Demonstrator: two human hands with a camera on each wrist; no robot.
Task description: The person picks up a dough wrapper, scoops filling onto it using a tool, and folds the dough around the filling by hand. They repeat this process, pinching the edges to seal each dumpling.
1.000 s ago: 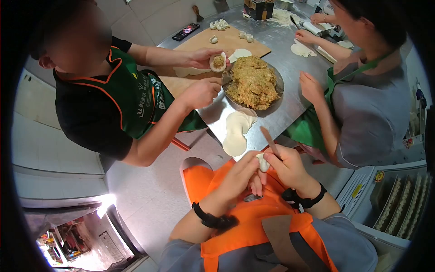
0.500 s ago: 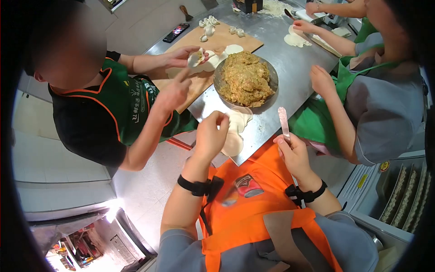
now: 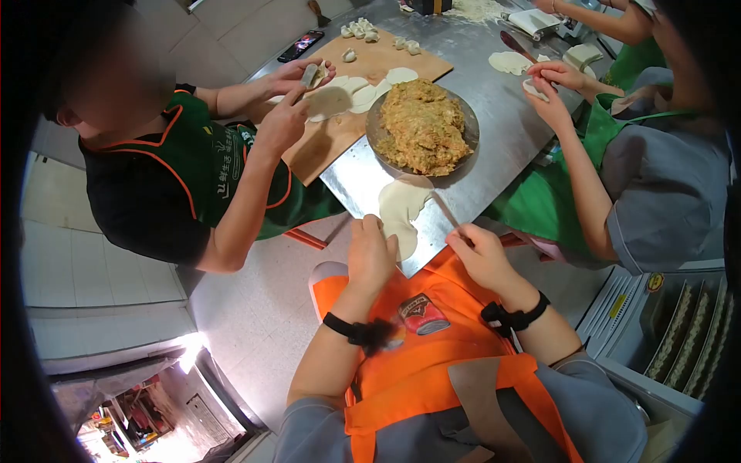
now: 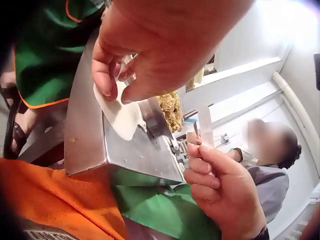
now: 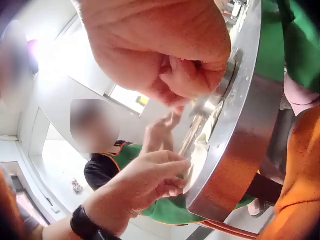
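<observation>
My left hand (image 3: 372, 251) is at the near left edge of the overlapping round dough wrappers (image 3: 399, 212) on the metal table's corner. In the left wrist view its curled fingers and thumb pinch the rim of the nearest wrapper (image 4: 122, 122). To the right, my right hand (image 3: 482, 255) grips a narrow flat spatula (image 3: 442, 208), its blade pointing up toward the wrappers. The spatula's blade (image 4: 204, 122) also rises from that fist in the left wrist view. Just beyond the wrappers stands a round metal bowl (image 3: 376, 143) heaped with chopped filling (image 3: 424, 127).
At left, a person in a green apron (image 3: 231, 166) works over a wooden board (image 3: 309, 158) with wrappers and folded dumplings (image 3: 359, 31). Another person in grey (image 3: 664, 177) stands close at right, holding a wrapper (image 3: 535, 90). A phone (image 3: 301, 46) lies at the back.
The dumpling held between my two hands is gone from them. My left hand reached over the wrappers, then drew back to their near edge. My right hand lowered slightly, tilting the spatula left.
</observation>
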